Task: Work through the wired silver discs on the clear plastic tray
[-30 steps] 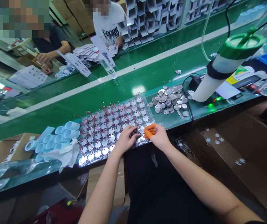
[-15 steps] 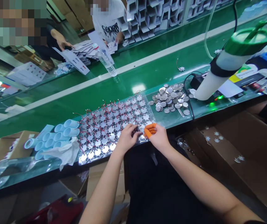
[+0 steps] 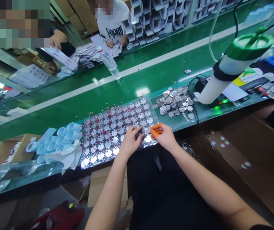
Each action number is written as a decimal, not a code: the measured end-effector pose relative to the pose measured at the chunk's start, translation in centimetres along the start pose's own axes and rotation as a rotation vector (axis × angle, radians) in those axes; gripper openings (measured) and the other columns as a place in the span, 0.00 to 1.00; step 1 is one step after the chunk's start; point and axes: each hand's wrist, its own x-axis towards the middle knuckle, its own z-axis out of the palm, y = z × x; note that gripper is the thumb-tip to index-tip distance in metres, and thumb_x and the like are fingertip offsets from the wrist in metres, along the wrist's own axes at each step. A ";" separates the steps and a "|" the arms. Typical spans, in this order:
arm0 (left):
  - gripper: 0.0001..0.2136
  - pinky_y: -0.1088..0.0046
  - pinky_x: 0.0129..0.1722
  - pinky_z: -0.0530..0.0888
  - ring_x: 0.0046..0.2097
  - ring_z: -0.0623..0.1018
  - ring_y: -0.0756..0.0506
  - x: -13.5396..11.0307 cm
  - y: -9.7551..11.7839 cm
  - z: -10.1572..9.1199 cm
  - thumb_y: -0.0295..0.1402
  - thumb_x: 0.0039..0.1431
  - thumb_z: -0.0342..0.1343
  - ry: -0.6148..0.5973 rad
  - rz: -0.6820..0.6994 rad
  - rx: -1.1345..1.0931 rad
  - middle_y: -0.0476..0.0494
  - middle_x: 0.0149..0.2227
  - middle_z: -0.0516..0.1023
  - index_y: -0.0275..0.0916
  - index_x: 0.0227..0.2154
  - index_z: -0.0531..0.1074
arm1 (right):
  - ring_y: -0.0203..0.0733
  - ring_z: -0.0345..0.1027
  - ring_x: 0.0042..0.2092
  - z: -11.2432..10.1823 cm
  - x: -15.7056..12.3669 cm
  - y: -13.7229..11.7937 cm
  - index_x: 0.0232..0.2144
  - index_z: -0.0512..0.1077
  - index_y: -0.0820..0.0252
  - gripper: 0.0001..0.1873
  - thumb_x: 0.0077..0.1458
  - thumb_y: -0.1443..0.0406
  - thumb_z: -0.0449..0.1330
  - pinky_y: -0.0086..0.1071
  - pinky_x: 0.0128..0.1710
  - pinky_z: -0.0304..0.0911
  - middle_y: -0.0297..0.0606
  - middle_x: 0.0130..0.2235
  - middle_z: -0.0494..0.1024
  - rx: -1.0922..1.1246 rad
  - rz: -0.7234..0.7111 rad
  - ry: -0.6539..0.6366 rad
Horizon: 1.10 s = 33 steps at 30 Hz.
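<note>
Two hands rest on what?

A clear sheet of star-shaped metal boards (image 3: 114, 123) trailing red wires, lying on the near edge of the green conveyor belt (image 3: 98, 99).

How do they stand?

The left hand's (image 3: 132, 142) fingers bunch over a board, hiding whether they pinch anything. The right hand's (image 3: 165, 137) fingers press together, two in orange finger cots (image 3: 156, 129).

What lies near?

Metal discs (image 3: 172, 103) are heaped just beyond, to the right.

Discs (image 3: 114, 140) under left hand (image 3: 131, 142) hidden; wire ends (image 3: 108, 110) too small
</note>
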 end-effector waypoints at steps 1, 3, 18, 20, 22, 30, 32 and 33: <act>0.15 0.69 0.39 0.72 0.36 0.72 0.48 0.0 -0.2 -0.2 0.37 0.62 0.58 0.005 -0.016 -0.043 0.44 0.41 0.70 0.41 0.51 0.75 | 0.44 0.78 0.27 0.0 0.1 0.0 0.34 0.74 0.61 0.14 0.47 0.59 0.69 0.32 0.26 0.75 0.35 0.26 0.77 0.025 0.019 0.007; 0.15 0.71 0.38 0.72 0.36 0.72 0.48 0.1 -0.8 -0.6 0.38 0.60 0.60 0.019 -0.068 -0.176 0.44 0.41 0.71 0.43 0.50 0.76 | 0.43 0.78 0.27 -0.2 0.3 -0.1 0.34 0.74 0.61 0.16 0.45 0.58 0.70 0.32 0.25 0.75 0.35 0.25 0.77 0.061 0.044 0.024; 0.19 0.72 0.37 0.72 0.38 0.73 0.49 1.2 1.9 -0.3 0.45 0.54 0.65 0.135 -0.196 -1.063 0.43 0.42 0.75 0.44 0.48 0.77 | 0.43 0.77 0.26 -1.7 1.1 -2.2 0.35 0.74 0.62 0.22 0.43 0.54 0.72 0.31 0.22 0.72 0.38 0.28 0.80 0.240 -0.018 0.123; 0.18 0.72 0.37 0.72 0.38 0.74 0.48 2.9 2.8 0.0 0.42 0.56 0.65 0.117 -0.151 -0.763 0.43 0.43 0.75 0.45 0.48 0.77 | 0.43 0.77 0.26 -2.5 1.9 -1.5 0.34 0.74 0.61 0.21 0.43 0.53 0.71 0.32 0.23 0.73 0.37 0.27 0.79 0.160 -0.066 0.214; 0.15 0.71 0.38 0.72 0.40 0.74 0.47 5.6 4.4 0.5 0.41 0.56 0.64 0.103 -0.016 -0.442 0.43 0.43 0.75 0.44 0.46 0.78 | 0.44 0.77 0.26 -3.4 2.9 -0.8 0.35 0.74 0.60 0.21 0.44 0.52 0.70 0.34 0.24 0.73 0.37 0.27 0.79 0.080 -0.113 0.276; 0.23 0.61 0.53 0.71 0.51 0.74 0.38 18.8 11.2 4.9 0.37 0.53 0.65 0.029 0.248 0.122 0.36 0.48 0.74 0.37 0.52 0.73 | 0.46 0.76 0.26 -4.4 4.1 0.1 0.34 0.73 0.59 0.19 0.46 0.51 0.68 0.36 0.23 0.73 0.38 0.27 0.78 0.008 -0.173 0.326; 0.24 0.61 0.53 0.70 0.51 0.74 0.37 18.9 10.6 4.6 0.37 0.53 0.66 0.014 0.237 0.126 0.36 0.49 0.74 0.37 0.53 0.73 | 0.46 0.76 0.26 -4.5 4.1 0.1 0.34 0.73 0.60 0.20 0.46 0.51 0.68 0.36 0.24 0.73 0.39 0.27 0.78 0.012 -0.166 0.326; 0.22 0.61 0.53 0.70 0.51 0.74 0.37 18.1 9.9 4.0 0.37 0.55 0.64 0.012 0.229 0.128 0.36 0.49 0.75 0.38 0.53 0.73 | 0.46 0.76 0.26 -4.6 4.1 0.1 0.34 0.73 0.60 0.21 0.45 0.51 0.68 0.36 0.24 0.74 0.39 0.28 0.79 0.017 -0.160 0.324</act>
